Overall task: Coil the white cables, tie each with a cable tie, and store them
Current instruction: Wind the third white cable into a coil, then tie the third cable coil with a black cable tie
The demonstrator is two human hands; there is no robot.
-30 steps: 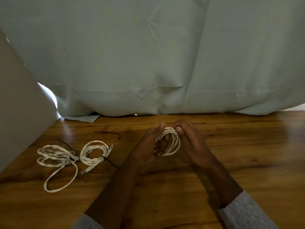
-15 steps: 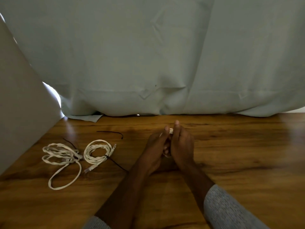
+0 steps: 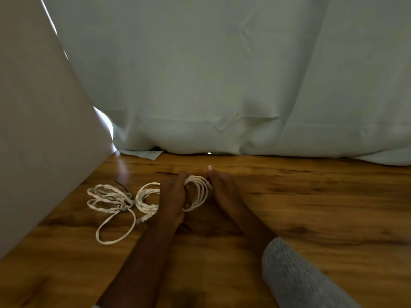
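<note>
While both hands meet over the middle of the wooden table [image 3: 311, 207], a white cable coil [image 3: 198, 192] stands upright between them, its loops facing the camera. The left hand [image 3: 173, 196] is closed on the coil's left side, fingers curled through the loops and thumb on top. The right hand [image 3: 222, 192] presses against the coil's right edge with its fingertips at the top of the loops; whether it truly pinches the cable cannot be told, as the palm faces away. Left of the left hand, partly hidden behind it, a second white coil [image 3: 145, 197] lies flat on the table, a loose plug end trailing toward the near side. Farther left lies a third white cable bundle [image 3: 106, 201], looser, with one long loop spilling nearer; a black cable tie [image 3: 124, 190] crosses its right side, between the two resting coils. Another thin black tie [image 3: 166, 173] lies on the wood just beyond the left hand. No brand, label or writing can be read anywhere. A pale curtain [image 3: 222, 85] hangs along the far edge of the table, and a plain grey panel [image 3: 40, 130] leans in at the left. A grey knit sleeve [image 3: 295, 276] covers the right forearm near the camera.
</note>
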